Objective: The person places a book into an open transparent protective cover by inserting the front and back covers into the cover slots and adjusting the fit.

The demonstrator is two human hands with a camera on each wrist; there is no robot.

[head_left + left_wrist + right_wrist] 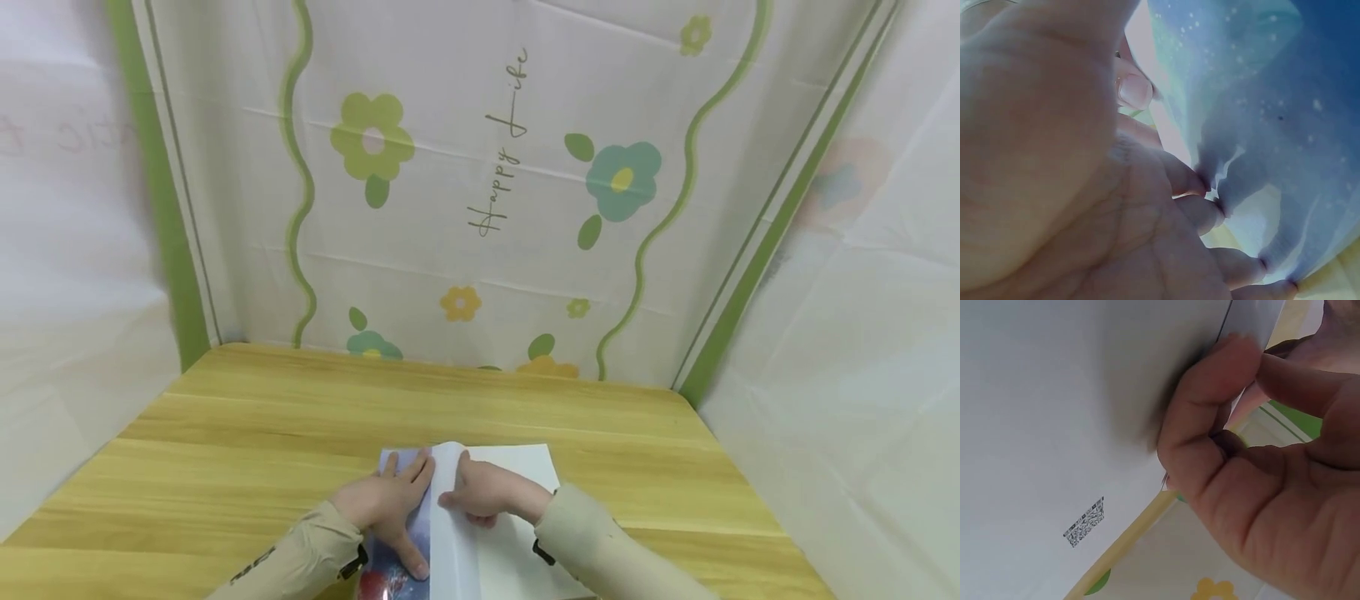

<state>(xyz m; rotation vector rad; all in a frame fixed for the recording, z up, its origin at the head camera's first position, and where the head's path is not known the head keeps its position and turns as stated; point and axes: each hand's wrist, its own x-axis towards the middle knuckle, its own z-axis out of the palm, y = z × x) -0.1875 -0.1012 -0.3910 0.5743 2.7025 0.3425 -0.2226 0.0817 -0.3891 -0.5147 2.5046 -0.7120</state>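
Grip first: left hand (393, 504) laid palm down, fingers straight and fanned, pressing on the printed panel (420, 533) of a book (455, 567). Right hand (487, 492) has its fingers curled, thumb and forefinger pinching at the long white strip (450, 467) along the book's middle. Book lies on the tabletop (262, 417), low in the head view, its near end cut off by the frame. Printed panel: blue-violet, glossy, pale specks, a red patch low down; dark finger shapes show on it from the left wrist, shadow or reflection, cannot tell which. Strip: smooth, rounded at its top, running between printed panel and white panel (510, 567). Right wrist view gives a small black-and-white code patch (1085, 524) on the white, apart from the fingertips. Tabletop: yellow wood grain, rounded far corners, running on past the book's top edge and out to both sides. Beyond its far edge, a creased white cloth (450, 167) with flowers, wavy green lines, lettering. Beige sleeves (592, 533) on both forearms
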